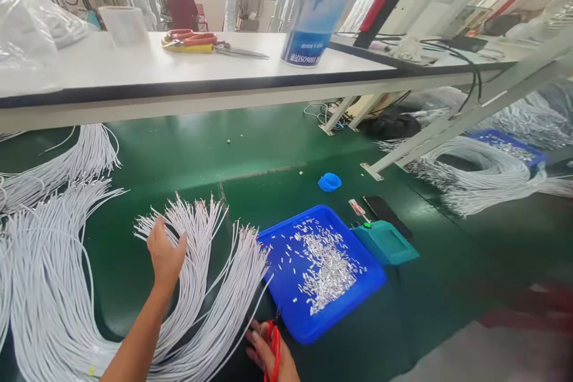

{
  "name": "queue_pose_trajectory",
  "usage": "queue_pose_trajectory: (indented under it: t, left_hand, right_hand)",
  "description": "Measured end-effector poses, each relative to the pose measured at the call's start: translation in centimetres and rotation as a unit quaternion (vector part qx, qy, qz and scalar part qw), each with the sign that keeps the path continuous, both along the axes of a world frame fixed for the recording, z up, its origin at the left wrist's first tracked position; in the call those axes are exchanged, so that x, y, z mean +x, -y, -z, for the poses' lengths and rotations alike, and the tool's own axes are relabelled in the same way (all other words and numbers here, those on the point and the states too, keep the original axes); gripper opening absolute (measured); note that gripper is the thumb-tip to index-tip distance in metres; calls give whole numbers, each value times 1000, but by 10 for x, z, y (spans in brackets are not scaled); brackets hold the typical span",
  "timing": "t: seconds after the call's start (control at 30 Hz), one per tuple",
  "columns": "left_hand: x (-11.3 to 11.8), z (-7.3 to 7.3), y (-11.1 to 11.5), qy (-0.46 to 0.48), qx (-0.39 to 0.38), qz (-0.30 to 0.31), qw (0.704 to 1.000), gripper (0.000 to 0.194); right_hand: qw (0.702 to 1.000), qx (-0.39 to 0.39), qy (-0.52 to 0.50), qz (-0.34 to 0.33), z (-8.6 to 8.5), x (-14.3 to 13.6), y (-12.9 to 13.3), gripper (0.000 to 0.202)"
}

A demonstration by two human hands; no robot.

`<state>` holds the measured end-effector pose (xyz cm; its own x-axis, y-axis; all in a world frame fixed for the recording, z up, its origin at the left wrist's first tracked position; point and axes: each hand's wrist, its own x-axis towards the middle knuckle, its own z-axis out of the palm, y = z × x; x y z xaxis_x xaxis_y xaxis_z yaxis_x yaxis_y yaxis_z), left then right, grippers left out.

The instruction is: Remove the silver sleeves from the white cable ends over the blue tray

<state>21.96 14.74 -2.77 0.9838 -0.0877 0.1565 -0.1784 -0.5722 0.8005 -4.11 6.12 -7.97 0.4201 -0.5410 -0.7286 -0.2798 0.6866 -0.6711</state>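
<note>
My left hand reaches over the cut ends of a bundle of white wires. Its thumb stands apart from the fingers, and no wire shows clearly gripped in it. Low in the view, my right hand holds red-handled pliers, their dark tip at the near left edge of a blue tray. Small silvery metal pieces lie heaped and scattered in that tray. A second fan of white wires lies between my hands, with one loose wire passing close to my right fingers.
More white wires spread at the left. Right of the tray are a teal box, a dark flat object and a blue ring. A raised shelf carries scissors and a spray can. A person sits beyond.
</note>
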Motion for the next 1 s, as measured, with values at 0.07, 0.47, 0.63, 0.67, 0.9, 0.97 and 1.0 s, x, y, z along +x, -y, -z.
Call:
queue_pose_trajectory:
  t: [0.07,0.47,0.63,0.67,0.9,0.97,1.0]
  left_hand:
    - [-26,-4,8,-15,7,150,988,44]
    - [-81,19,43,-327,148,292,886,105]
    - [-78,26,43,-446,22,354,822,68]
    - [-80,28,43,-464,-7,370,805,53]
    - [-90,5,35,-514,-184,331,770,45]
    - [-89,-9,29,-515,-260,325,749,46]
    - [-88,-15,26,-508,-292,323,743,44]
  right_hand:
    - [999,20,24,8,-3,3,5,79]
    - [994,-108,25,-18,-3,25,19,59]
    - [988,-91,86,-85,-29,35,33,52]
    - [987,-84,103,-94,-36,36,35,51]
    - [983,-30,166,-77,-62,41,33,57]
    - [971,-11,228,-70,-70,48,29,59]
    - [964,-2,257,-70,-74,53,27,59]
